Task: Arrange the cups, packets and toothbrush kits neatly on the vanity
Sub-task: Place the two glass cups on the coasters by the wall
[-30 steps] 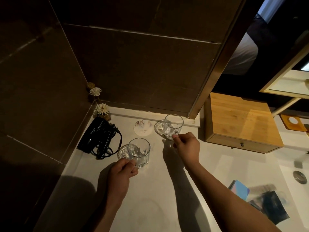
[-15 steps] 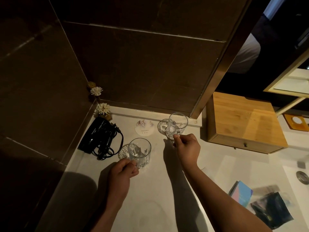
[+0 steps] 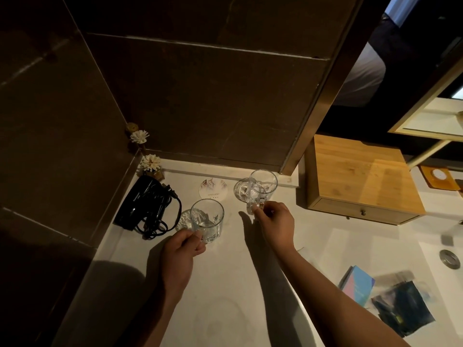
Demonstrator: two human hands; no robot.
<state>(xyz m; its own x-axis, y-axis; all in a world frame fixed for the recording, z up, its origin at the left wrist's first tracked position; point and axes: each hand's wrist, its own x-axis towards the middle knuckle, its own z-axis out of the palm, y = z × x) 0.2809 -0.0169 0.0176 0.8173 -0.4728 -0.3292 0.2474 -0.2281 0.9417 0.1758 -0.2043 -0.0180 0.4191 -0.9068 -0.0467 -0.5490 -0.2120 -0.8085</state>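
Observation:
Two clear glass cups stand on the white vanity point(image 3: 225, 284). My left hand point(image 3: 180, 249) pinches the base of the near cup point(image 3: 207, 219), which sits beside the black hairdryer. My right hand point(image 3: 274, 222) grips the lower part of the far cup point(image 3: 261, 187) near the back wall. A round printed coaster point(image 3: 213, 188) lies between the cups at the back. A pastel blue-pink packet point(image 3: 358, 284) and a dark packet point(image 3: 403, 309) lie at the right front.
A black hairdryer point(image 3: 142, 201) with coiled cord lies at the left wall. Small white flowers point(image 3: 150, 163) stand in the corner. A wooden drawer box point(image 3: 360, 179) sits at the right back. A sink drain point(image 3: 449, 257) shows at the far right.
Both hands have stayed on their cups with hardly any shift. The camera view has drifted slightly.

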